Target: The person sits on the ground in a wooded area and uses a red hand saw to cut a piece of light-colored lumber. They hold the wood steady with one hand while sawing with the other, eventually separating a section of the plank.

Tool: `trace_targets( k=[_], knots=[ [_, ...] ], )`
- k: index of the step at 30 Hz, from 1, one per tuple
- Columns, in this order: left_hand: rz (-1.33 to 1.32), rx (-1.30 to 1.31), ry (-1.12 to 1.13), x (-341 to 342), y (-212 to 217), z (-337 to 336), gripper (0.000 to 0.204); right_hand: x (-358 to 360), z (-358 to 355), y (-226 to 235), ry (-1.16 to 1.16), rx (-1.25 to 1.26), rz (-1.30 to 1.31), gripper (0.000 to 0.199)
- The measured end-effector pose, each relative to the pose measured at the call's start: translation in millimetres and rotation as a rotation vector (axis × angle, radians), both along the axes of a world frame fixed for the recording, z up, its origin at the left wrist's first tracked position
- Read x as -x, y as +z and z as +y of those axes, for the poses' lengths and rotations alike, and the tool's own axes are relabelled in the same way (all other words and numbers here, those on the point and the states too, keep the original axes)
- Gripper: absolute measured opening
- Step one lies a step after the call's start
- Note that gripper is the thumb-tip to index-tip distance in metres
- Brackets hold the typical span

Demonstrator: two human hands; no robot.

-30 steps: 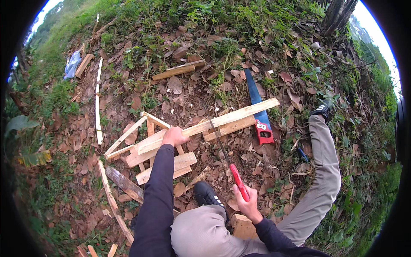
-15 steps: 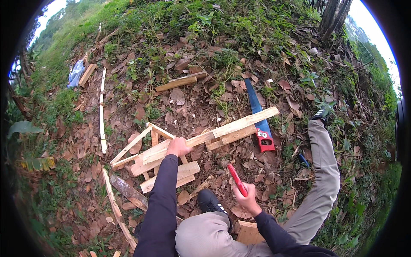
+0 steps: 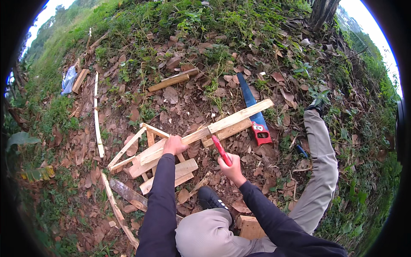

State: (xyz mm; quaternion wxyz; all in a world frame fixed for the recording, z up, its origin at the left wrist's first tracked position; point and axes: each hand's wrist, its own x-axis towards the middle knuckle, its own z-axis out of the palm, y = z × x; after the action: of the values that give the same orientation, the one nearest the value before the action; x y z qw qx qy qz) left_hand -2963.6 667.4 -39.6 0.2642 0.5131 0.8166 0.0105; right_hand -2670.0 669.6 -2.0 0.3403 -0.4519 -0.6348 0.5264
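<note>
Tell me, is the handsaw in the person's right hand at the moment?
No, the right hand grips a red-handled hammer, while the handsaw lies on the leaves beyond the long plank.

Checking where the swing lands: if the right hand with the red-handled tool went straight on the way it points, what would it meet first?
Probably the long wooden plank. The right hand aims the red-handled tool up and left at the plank, which the left hand steadies. Depth is unclear; the head may already touch it.

You have no signs or screens here; only a crumpled pale blue plastic bag lies far left among the leaves, just beside a short wooden board.
</note>
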Motion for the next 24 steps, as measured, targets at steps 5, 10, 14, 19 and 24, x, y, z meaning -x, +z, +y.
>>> trace_targets(
  k=[5,10,14,19,24],
  knots=[
    [0.004,0.036,0.017,6.5,-2.2,-12.5,0.052,-25.1,-41.6,19.4,0.036,0.055,-0.08,0.03],
    [0.016,0.006,0.005,-0.4,2.4,-3.9,0.052,-41.4,-55.7,39.7,-0.026,0.142,-0.022,0.031],
    [0.044,-0.003,0.033,14.4,-2.2,-17.6,0.056,27.4,-0.9,-2.7,-0.021,-0.025,0.021,0.03],
    [0.01,0.036,0.011,3.4,4.9,-12.8,0.058,-69.7,-91.5,22.3,-0.016,0.119,-0.059,0.03],
    [0.007,0.028,0.007,6.0,4.7,-12.2,0.058,-9.7,-29.7,18.3,-0.038,0.132,0.022,0.029]
  ],
)
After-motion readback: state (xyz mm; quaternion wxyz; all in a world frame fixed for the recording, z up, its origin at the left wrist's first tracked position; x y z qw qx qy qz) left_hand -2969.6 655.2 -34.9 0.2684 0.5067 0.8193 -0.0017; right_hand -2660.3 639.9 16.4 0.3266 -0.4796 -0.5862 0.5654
